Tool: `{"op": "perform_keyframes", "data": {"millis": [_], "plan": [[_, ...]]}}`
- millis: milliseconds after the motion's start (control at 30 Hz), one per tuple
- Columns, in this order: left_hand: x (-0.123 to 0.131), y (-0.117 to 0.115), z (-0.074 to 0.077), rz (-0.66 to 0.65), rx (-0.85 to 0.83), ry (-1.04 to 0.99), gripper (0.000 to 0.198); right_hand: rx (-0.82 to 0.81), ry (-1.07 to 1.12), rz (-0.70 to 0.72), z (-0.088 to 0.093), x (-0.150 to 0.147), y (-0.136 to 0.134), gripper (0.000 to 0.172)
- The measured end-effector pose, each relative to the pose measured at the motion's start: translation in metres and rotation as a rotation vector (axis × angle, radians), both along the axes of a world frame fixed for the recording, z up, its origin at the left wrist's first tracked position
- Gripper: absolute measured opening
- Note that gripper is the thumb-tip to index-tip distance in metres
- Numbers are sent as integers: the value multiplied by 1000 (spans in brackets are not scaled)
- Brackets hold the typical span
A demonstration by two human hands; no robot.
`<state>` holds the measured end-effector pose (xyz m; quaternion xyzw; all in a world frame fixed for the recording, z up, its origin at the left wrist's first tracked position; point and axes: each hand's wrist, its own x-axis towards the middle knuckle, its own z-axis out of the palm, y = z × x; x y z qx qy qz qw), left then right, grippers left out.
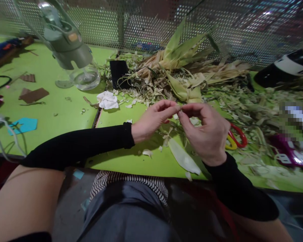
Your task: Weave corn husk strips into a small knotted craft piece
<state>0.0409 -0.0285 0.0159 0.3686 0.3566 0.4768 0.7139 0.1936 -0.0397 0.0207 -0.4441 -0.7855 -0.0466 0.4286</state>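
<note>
My left hand (154, 117) and my right hand (207, 131) meet above the green table (121, 154), thumbs and fingertips pinched together. Whatever sits between the fingertips is too small to make out. Just below them lies a pale green corn husk piece (183, 156) with a dry, knotted-looking upper end. Small white husk scraps (147, 153) are scattered nearby. Scissors (239, 136) with red and yellow handles lie beside my right wrist, partly hidden. Behind my hands is a heap of corn husks (175, 62), green and dry brown, among many shreds.
A crumpled white tissue (107, 100) and a black block (119, 74) lie left of the heap. A clear bottle (86, 79) with a grey-green top stands farther left. A dark bottle (280, 69) and a purple device (290, 154) are right. A perforated panel (101, 27) borders the back.
</note>
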Motion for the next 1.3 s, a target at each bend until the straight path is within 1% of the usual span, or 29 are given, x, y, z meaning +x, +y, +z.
{"op": "perform_keyframes", "data": {"millis": [100,233,300,400,533,600,667,733,833,933,1033,1133,1200,1267,1300], "plan": [[0,-2,-1,-1,4,-7,10,12,-25,7,1,-1,-2,8],[-1,-1,-3,-26,17,3,10,-75,23,3,0,1,-4,8],[-2,0,-4,-51,30,16,11,-165,119,17,-1,3,-4,6],[-4,4,-7,-71,95,52,14,-352,285,52,-2,8,-1,5],[-8,12,-13,-70,281,134,19,-602,420,77,1,15,6,4],[-11,16,-14,-90,369,172,23,-719,494,104,3,17,8,5],[-14,19,-14,-117,426,196,27,-787,548,125,5,18,9,6],[-16,20,-14,-133,451,204,29,-769,533,119,6,17,7,7],[-16,20,-13,-130,448,184,28,-616,443,91,4,13,2,10],[-14,17,-11,-119,418,179,25,-471,379,95,-1,11,-1,10],[-14,14,-7,-127,407,228,22,-411,360,101,-3,13,-3,9],[-23,12,-5,-158,501,377,13,-449,370,85,-1,17,-8,7],[-31,11,-5,-235,599,561,5,-487,367,67,2,21,-13,7],[-37,10,-9,-369,669,745,16,-514,364,51,5,24,-18,9],[-38,10,-11,-424,692,804,20,-521,363,46,5,25,-20,9]]}}
